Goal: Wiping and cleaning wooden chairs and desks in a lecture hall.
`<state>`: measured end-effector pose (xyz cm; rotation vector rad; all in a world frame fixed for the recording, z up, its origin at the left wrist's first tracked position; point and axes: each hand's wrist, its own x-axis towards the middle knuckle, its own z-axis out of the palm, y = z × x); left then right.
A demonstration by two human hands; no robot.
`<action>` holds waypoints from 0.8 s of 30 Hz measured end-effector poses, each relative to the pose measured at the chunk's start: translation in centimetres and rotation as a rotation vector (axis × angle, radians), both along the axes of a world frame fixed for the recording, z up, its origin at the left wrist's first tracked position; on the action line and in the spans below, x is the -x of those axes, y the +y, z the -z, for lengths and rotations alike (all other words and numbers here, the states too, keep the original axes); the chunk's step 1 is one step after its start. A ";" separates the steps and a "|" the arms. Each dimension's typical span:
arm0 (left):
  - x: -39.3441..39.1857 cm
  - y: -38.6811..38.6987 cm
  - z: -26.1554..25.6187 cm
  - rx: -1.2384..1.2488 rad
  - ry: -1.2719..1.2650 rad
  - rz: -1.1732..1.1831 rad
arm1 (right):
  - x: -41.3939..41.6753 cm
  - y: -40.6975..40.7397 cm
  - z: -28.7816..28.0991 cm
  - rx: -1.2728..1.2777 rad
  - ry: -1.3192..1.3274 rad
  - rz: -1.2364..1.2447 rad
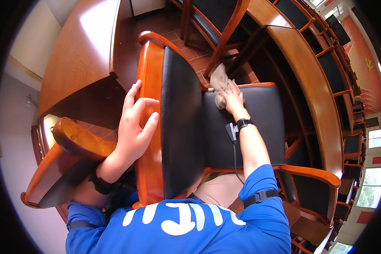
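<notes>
A wooden chair with black padding stands in front of me, its glossy back frame (150,127) and black back pad (181,127) nearest to my body. My left hand (135,122) rests against the wood of that back frame, its fingers spread and nothing held. Over the black seat (257,136), my right hand (234,98) presses a greyish-beige cloth (220,79) onto the far left part. One end of the cloth sticks out past the seat's edge. A black strap with a small device (231,131) and a cable sits on my right wrist.
To the left stands a large wooden desk (79,60), with another chair (79,152) beside my left arm. A long wooden table (314,95) curves along the right. Further chairs stand ahead (216,22) and at the right (311,181). The floor (198,62) is reddish-brown tile.
</notes>
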<state>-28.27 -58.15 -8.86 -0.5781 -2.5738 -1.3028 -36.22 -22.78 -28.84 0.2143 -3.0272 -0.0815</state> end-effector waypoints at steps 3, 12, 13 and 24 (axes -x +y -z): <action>0.1 0.2 -0.3 -0.005 -0.002 0.007 | -2.4 0.8 2.0 -0.060 -0.026 0.032; 0.3 0.3 0.2 -0.036 -0.042 0.002 | -6.2 12.0 -2.1 -0.225 0.295 0.444; 0.2 0.2 0.2 -0.032 -0.047 -0.002 | -6.8 12.5 -2.8 -0.210 0.330 0.535; 0.2 0.3 0.1 -0.026 -0.010 0.011 | -7.6 13.7 -3.1 0.036 0.342 0.533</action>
